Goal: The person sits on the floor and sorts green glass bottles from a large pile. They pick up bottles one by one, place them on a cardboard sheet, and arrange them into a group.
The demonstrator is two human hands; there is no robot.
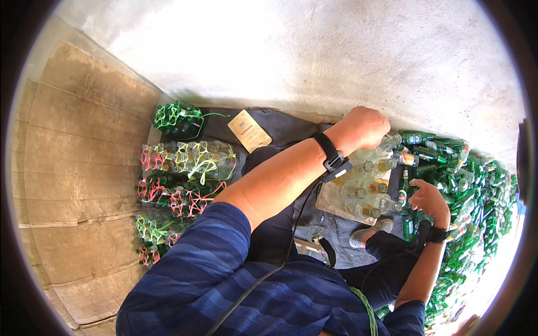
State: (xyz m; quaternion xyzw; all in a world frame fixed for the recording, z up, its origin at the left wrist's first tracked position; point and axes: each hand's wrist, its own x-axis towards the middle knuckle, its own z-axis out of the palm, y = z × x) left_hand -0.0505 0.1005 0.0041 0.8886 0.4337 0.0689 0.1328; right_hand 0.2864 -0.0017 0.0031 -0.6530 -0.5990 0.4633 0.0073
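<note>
**Both hands at the bottles, right of centre**

My left hand [364, 127] reaches across to the upper middle-right of the frame, fingers curled down over the neck of a clear glass bottle [380, 149]. It looks like a closed grasp around the bottle's top, though my knuckles hide the fingertips. That bottle lies at the top of a cluster of clear bottles [361, 193], which rest on a pale flat board [324, 203] just right of centre.

My right hand [428, 199] sits lower, right of the cluster, fingers half open and loosely bent, resting by a green bottle [404, 193] at the board's edge; I cannot tell whether it actually grips anything. Past it, a big heap of green bottles [471, 190] fills the right edge of the frame.

On the left of centre, bundles of bottles tied in netting [188, 173] of pink, yellow and green cord lie in rows beside wooden planks [73, 145]. A small brown card [249, 130] lies on dark cloth [280, 126] near the upper middle.
</note>
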